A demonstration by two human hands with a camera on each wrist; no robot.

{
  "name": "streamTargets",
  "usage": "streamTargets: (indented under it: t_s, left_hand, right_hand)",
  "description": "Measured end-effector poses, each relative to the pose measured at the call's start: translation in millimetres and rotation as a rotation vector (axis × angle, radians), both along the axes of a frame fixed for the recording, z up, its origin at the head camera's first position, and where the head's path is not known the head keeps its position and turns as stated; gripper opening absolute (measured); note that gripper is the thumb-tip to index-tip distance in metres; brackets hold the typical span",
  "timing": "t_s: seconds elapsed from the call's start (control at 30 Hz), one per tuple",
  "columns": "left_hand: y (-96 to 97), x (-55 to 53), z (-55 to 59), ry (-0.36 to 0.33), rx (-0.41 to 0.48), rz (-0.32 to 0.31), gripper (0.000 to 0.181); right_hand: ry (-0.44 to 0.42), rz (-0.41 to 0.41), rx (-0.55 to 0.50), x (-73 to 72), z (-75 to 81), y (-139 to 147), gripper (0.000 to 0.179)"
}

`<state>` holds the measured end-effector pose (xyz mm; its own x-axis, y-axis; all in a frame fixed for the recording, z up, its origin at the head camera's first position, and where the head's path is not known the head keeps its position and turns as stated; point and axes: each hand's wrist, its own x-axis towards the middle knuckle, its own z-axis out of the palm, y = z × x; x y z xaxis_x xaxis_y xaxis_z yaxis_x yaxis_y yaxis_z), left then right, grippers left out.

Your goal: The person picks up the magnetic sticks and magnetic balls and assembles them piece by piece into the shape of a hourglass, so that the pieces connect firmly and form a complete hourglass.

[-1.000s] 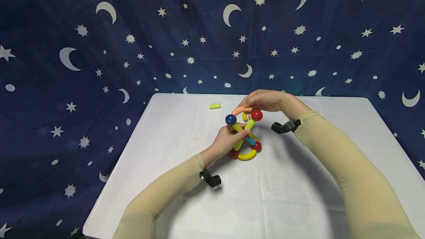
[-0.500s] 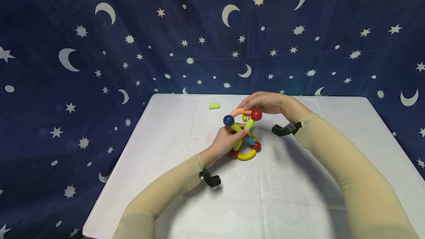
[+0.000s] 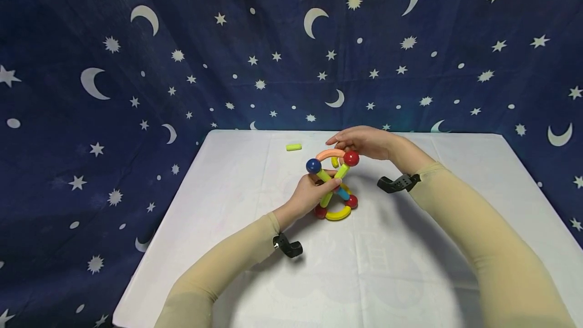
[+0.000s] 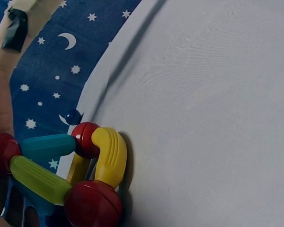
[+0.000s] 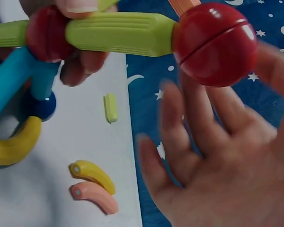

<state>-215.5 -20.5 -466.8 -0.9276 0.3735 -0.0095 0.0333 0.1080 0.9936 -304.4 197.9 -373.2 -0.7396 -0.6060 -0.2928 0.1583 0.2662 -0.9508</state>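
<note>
A model of magnetic balls and sticks stands on the white table. My left hand (image 3: 307, 194) grips it at its middle red ball (image 5: 47, 33), the thumb lying over the front. Lime sticks (image 5: 123, 33) lead up to a blue ball (image 3: 313, 166) and a red ball (image 3: 351, 158), bridged by an orange curved stick (image 3: 330, 153). Below, a yellow curved stick (image 4: 111, 158) joins two red balls, and a blue stick (image 4: 48, 147) runs up from one. Just behind the upper red ball is my right hand (image 3: 366, 140), its fingers loosely extended and holding nothing.
A loose lime stick (image 3: 293, 147) lies towards the back of the table (image 3: 246, 176). Nearby, in the right wrist view, a yellow curved stick (image 5: 95, 175) and a pink curved stick (image 5: 97, 196) lie side by side. A star-patterned curtain (image 3: 273, 65) hangs behind.
My right hand has let go of the orange curved stick and drawn slightly back to the right, its fingers loosening. The left hand keeps its grip, and the model has barely shifted.
</note>
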Motion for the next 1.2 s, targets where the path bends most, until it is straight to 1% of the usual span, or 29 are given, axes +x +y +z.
streamTargets:
  t_s: [0.07,0.13,0.17,0.2,0.27,0.3,0.33,0.43,0.5,0.57,0.67,0.77,0.83,0.93,1.1,1.2]
  left_hand:
    - [0.3,-0.2,-0.1,-0.008,0.008,0.004,0.036]
    - [0.6,-0.1,-0.2,-0.015,0.008,0.008,0.037]
    - [0.7,0.0,-0.1,-0.017,0.007,0.009,0.037]
    - [0.7,0.1,-0.3,-0.02,0.007,0.01,0.036]
    - [0.9,0.8,-0.5,-0.017,0.002,0.008,0.036]
    - [1.0,0.8,-0.8,-0.017,0.001,0.006,0.036]
    - [0.9,1.0,-0.7,-0.016,0.002,0.005,0.036]
    - [0.1,1.0,0.0,-0.005,0.002,0.002,0.036]
    - [-0.4,0.7,0.3,-0.002,0.01,-0.003,0.035]
    - [-0.6,0.2,0.4,0.004,0.017,-0.011,0.035]
    - [0.2,-0.6,-0.8,0.009,0.03,-0.015,0.035]
    - [-0.1,-0.6,-2.2,0.016,0.028,-0.007,0.035]
    - [-0.9,-0.2,-3.3,0.026,0.024,-0.004,0.035]
    - [-2.4,0.3,-4.3,0.04,0.012,-0.006,0.034]
    - [-4.6,-0.6,-3.8,0.028,0.047,0.006,0.033]
    - [-6.4,-0.5,-2.0,0.024,0.048,0.015,0.033]
  right_hand:
    - [0.061,-0.127,0.037,4.7,-3.9,4,0.046]
    - [0.117,-0.265,0.098,12.1,-9.6,10,0.046]
    - [0.141,-0.317,0.127,16.8,-13.2,13,0.045]
    - [0.168,-0.357,0.161,22.6,-17.3,16,0.045]
    - [0.208,-0.398,0.239,36.9,-27.9,23,0.042]
    - [0.229,-0.4,0.269,44.2,-34.9,26,0.041]
    - [0.259,-0.383,0.297,52.2,-42.4,29,0.039]
    - [0.352,-0.305,0.379,76.4,-65.9,31,0.036]
    - [0.401,-0.249,0.414,90.4,-79.9,30,0.037]
    - [0.437,-0.219,0.451,101.7,-91.2,26,0.039]
    - [0.486,-0.22,0.487,111.8,-102.8,21,0.04]
    - [0.53,-0.242,0.51,115.1,-108.9,17,0.038]
    - [0.542,-0.24,0.516,114.9,-111.3,16,0.037]
    - [0.536,-0.235,0.528,113.7,-112.9,15,0.034]
    - [0.529,-0.238,0.527,111.4,-110.8,12,0.032]
    - [0.537,-0.236,0.525,109.5,-109.5,9,0.031]
